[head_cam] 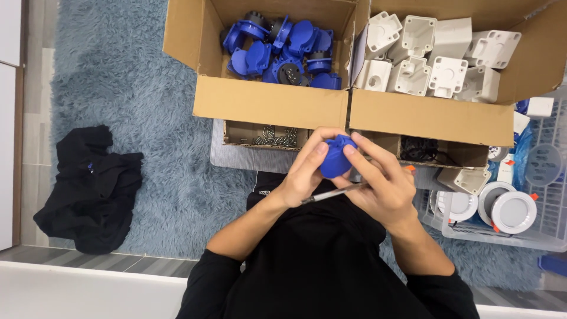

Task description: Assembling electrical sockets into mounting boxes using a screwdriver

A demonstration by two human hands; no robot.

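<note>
Both hands, left hand (301,177) and right hand (384,186), grip a blue plug (335,158); the screwdriver (333,193) pinched beneath could slip, since the fingers are crowded

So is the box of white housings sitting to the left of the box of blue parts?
No, the white housings fill the right-hand box, and the blue parts fill the left one.

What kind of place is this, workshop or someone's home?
Likely a home room used for piecework assembly: a shaggy blue rug on the floor, cardboard boxes of blue plastic parts and white housings, and a basket of round lamps.
</note>
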